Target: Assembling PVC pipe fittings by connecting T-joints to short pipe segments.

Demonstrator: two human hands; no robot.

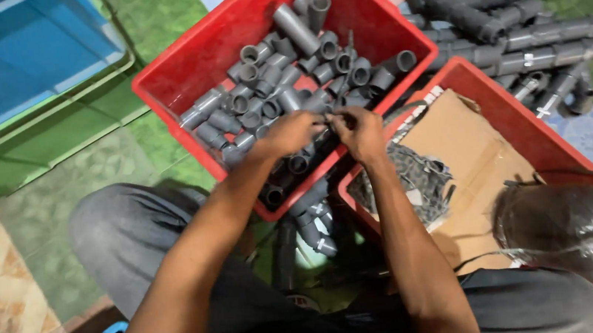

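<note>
My left hand [291,133] and my right hand [358,131] meet over the near edge of a red crate [174,69]. The crate is full of short grey plastic pipe fittings [286,78]. Both hands pinch something small and thin between their fingertips at the point where they touch; its kind is too small to tell. A few grey fittings [314,224] lie on the floor below my forearms, between my knees.
A second red crate [514,116] to the right holds a brown cardboard sheet [460,163] and clear plastic bags of small parts [579,227]. Assembled grey pipe pieces [520,37] are piled at the back right. Stacked blue and green crates [4,81] stand at the left.
</note>
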